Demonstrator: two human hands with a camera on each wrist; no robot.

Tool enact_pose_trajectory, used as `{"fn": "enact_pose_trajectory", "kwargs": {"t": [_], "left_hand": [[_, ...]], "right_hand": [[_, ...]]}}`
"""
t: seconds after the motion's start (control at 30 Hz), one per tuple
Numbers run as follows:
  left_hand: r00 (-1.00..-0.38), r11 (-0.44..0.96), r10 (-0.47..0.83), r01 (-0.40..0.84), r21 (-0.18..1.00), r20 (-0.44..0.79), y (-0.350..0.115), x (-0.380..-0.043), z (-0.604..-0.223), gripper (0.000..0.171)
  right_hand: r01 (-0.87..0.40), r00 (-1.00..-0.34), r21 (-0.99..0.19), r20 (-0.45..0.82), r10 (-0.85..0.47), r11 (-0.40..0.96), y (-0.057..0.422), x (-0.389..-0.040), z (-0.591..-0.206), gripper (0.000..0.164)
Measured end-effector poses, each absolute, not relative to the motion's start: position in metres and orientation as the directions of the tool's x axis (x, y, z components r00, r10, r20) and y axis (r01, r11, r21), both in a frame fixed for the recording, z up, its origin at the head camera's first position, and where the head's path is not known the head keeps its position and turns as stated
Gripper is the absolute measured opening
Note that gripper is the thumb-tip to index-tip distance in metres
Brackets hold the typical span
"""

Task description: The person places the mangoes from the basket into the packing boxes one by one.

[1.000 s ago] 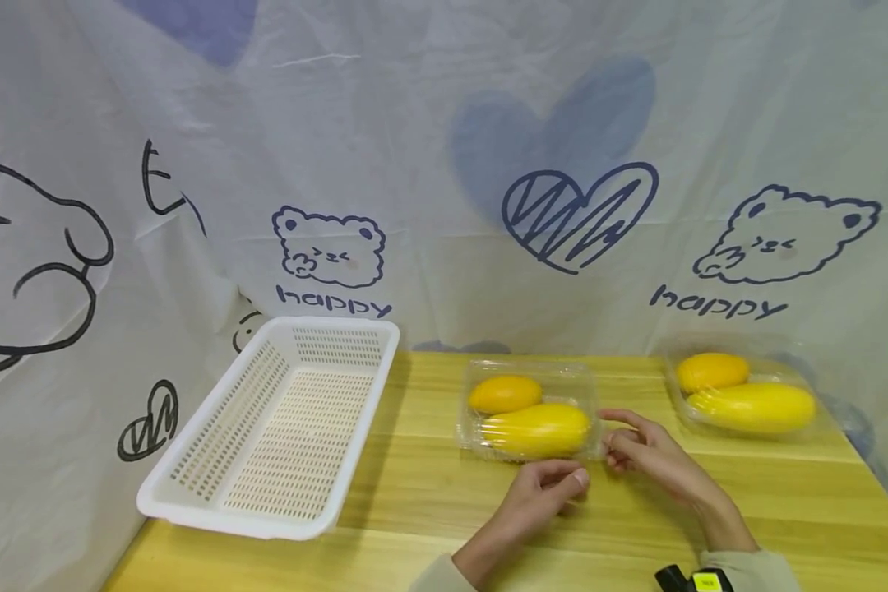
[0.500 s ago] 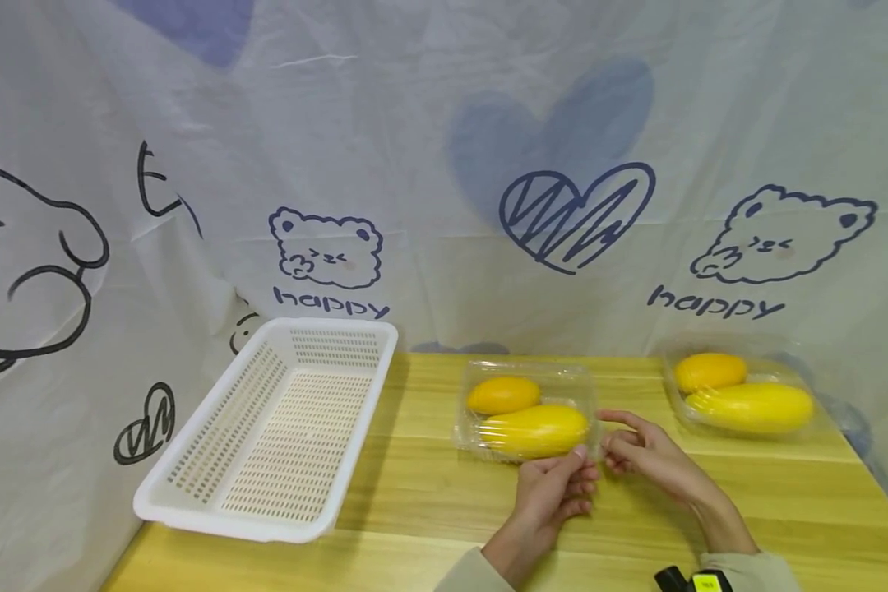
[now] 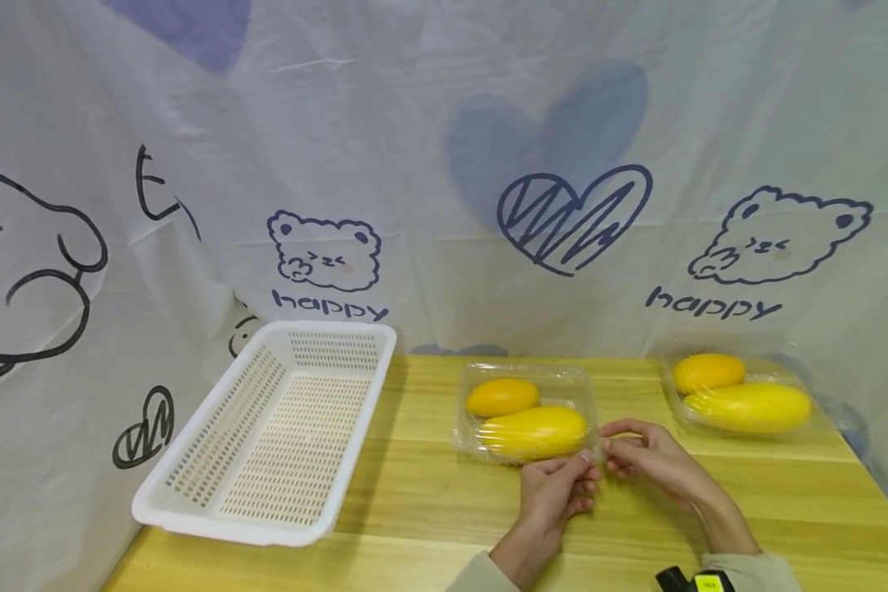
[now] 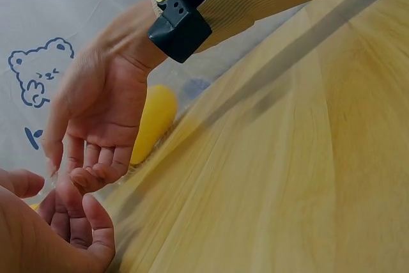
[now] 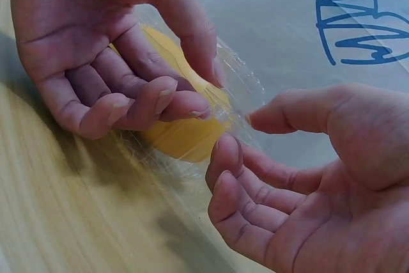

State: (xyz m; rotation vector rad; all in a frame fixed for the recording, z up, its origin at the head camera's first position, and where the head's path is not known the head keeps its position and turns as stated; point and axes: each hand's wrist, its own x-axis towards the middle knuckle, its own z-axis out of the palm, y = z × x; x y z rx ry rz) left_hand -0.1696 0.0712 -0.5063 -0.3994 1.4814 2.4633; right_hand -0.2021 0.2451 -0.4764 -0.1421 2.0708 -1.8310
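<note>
A clear plastic box (image 3: pixel 481 450), covered in thin cling film (image 5: pixel 223 55), stands mid-table in the head view. Inside lie an orange-yellow oval fruit (image 3: pixel 503 398) and a longer, smooth yellow fruit (image 3: pixel 536 432). My left hand (image 3: pixel 551 497) is at the box's front right corner, thumb and fingertips beside the film; whether it grips the film is unclear. On the box's right side, my right hand (image 3: pixel 659 460) has its fingers curled and appears to pinch the film edge between thumb and forefinger. Both hands nearly meet in the right wrist view.
To the left stands a white perforated plastic basket (image 3: pixel 326 514). A second wrapped clear box (image 3: pixel 681 415) with two similar yellow fruits sits at the back right. Behind the wooden table (image 3: pixel 414 526) hangs a printed cloth (image 3: pixel 429 164).
My left hand has moved slightly right and up to the box's front right corner, then nearly stopped. My right hand and the box have hardly moved.
</note>
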Motion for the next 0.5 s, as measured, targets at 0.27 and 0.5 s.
{"fn": "enact_pose_trajectory", "kwargs": {"t": [0.27, 0.5], "left_hand": [[-0.939, -0.452, 0.024, -0.316, 0.834, -0.342, 0.0751, -0.1693, -0.5064, 0.015], [-0.943, -0.452, 0.001, -0.299, 0.841, -0.334, 0.0787, -0.1689, -0.5061, 0.015]], "right_hand": [[0.184, -0.926, -0.975, -0.213, -0.31, 0.122, 0.2484, -0.202, -0.4794, 0.034], [0.204, -0.926, -0.972, -0.23, -0.298, 0.115, 0.2483, -0.2019, -0.4804, 0.03]]}}
